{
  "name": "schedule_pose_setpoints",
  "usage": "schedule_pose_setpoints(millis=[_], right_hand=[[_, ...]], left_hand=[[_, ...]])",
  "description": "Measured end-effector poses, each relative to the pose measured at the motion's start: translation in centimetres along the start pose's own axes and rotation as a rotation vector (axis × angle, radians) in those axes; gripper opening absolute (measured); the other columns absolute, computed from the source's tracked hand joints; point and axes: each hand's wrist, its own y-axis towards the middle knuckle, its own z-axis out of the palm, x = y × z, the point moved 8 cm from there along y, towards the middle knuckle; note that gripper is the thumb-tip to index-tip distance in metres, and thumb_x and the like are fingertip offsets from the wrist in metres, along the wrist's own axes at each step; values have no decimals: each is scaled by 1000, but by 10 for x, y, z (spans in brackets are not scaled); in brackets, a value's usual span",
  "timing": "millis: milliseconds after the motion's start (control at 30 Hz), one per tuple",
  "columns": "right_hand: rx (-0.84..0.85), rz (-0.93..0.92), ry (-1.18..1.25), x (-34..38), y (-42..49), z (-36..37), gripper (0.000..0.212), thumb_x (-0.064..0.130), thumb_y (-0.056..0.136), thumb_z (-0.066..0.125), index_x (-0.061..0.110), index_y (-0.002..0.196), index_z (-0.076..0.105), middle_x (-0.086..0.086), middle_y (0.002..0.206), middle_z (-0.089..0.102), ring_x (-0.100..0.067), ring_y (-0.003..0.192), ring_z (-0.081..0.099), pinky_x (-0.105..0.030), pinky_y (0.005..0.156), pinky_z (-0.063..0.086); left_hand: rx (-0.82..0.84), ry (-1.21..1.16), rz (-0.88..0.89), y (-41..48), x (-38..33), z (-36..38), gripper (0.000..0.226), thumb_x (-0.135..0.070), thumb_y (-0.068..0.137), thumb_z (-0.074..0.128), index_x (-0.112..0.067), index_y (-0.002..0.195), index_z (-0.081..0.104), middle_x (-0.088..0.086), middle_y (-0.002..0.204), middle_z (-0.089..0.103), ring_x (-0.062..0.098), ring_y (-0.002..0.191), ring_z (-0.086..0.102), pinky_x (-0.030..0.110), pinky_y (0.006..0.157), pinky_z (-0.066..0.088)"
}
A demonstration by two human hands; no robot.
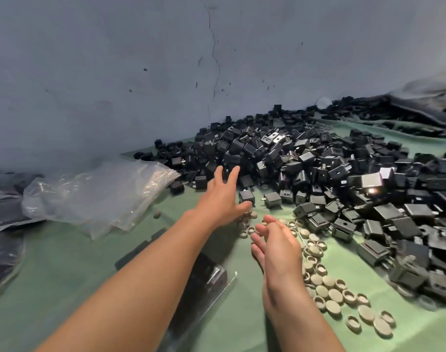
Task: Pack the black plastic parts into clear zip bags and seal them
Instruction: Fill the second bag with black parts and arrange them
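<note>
A large heap of black plastic parts [305, 158] covers the green surface from the middle to the far right. My left hand [223, 196] stretches forward with fingers spread, its fingertips at the near edge of the heap and its thumb beside one loose black part [246, 196]; it holds nothing. My right hand [277, 243] hovers lower, fingers relaxed and empty, over a scatter of small tan round caps [326, 285]. A crumpled pile of clear zip bags [100, 196] lies to the left. A clear bag holding black parts [204, 283] lies under my left forearm, partly hidden.
A grey cracked wall [166, 72] rises right behind the heap. Dark plastic sheeting [3, 240] lies at the far left edge. The green cloth [64, 270] shows bare between the bags and my left arm.
</note>
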Motion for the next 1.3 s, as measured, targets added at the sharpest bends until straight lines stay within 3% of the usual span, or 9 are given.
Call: schedule_pose_setpoints(millis=[167, 333, 467, 600, 733, 967, 1067, 1167, 1300], right_hand=[[50, 46, -2, 1, 23, 3, 25, 9, 101, 43, 20, 94, 64, -5, 98, 65, -25, 90, 64, -37, 84, 53], [71, 65, 20, 0, 37, 8, 22, 12, 102, 44, 19, 97, 64, -5, 98, 68, -21, 85, 64, -30, 69, 52], [103, 76, 16, 3, 42, 10, 23, 13, 102, 44, 20, 97, 65, -3, 95, 68, -19, 78, 63, -28, 64, 50], [116, 71, 21, 8, 47, 2, 23, 12, 100, 45, 20, 97, 66, -3, 96, 66, -18, 75, 62, -28, 64, 50], [138, 81, 29, 13, 48, -3, 21, 13, 101, 45, 19, 98, 65, -4, 95, 65, -19, 75, 63, -30, 65, 50], [150, 59, 38, 19, 47, -9, 22, 14, 101, 45, 21, 97, 65, -2, 93, 65, -18, 75, 62, -29, 67, 50], [160, 52, 43, 20, 45, -9, 21, 15, 101, 45, 22, 97, 64, -1, 92, 66, -17, 75, 62, -29, 68, 49], [184, 49, 56, 19, 42, -7, 21, 16, 101, 45, 21, 99, 65, 0, 91, 66, -15, 74, 61, -28, 68, 48], [205, 89, 115, 16, 38, -7, 20, 18, 102, 46, 21, 100, 65, -2, 97, 68, -18, 78, 64, -30, 71, 51]], left_hand=[[-68, 68, -29, 56, -1, 14, 100, -55, 87, 64, -34, 156, -5, 17, 163, -10, 43, 144, 19, 54, 111, 34], [-103, 16, -35, 91, -9, 20, 85, -50, 81, 70, -30, 146, 19, 15, 161, -9, 44, 136, 29, 58, 105, 39], [-284, 91, 25, 87, -9, 23, 66, -57, 81, 65, -32, 135, 37, 13, 152, 17, 38, 125, 40, 50, 94, 47], [-267, 47, 45, 92, -4, 24, 63, -57, 81, 66, -35, 134, 39, 11, 148, 22, 36, 126, 39, 47, 85, 52], [-266, -43, 64, 87, -3, 24, 56, -51, 82, 69, -32, 129, 44, 11, 145, 26, 35, 128, 36, 46, 92, 49], [-409, -164, 130, 64, -6, 16, 52, -27, 80, 75, -34, 120, 42, 1, 119, 38, 27, 108, 49, 34, 74, 45], [-449, -239, 74, 58, -2, 7, 55, -26, 80, 75, -38, 119, 38, 0, 112, 39, 23, 86, 57, 30, 65, 45], [-486, -548, -91, 51, 10, -1, 53, -24, 80, 73, -37, 117, 37, 1, 108, 48, 12, 74, 58, 24, 61, 48], [-210, -1630, -410, 35, 14, 14, 44, -19, 88, 70, -16, 123, 44, 12, 98, 55, 14, 61, 53, 22, 45, 47]])
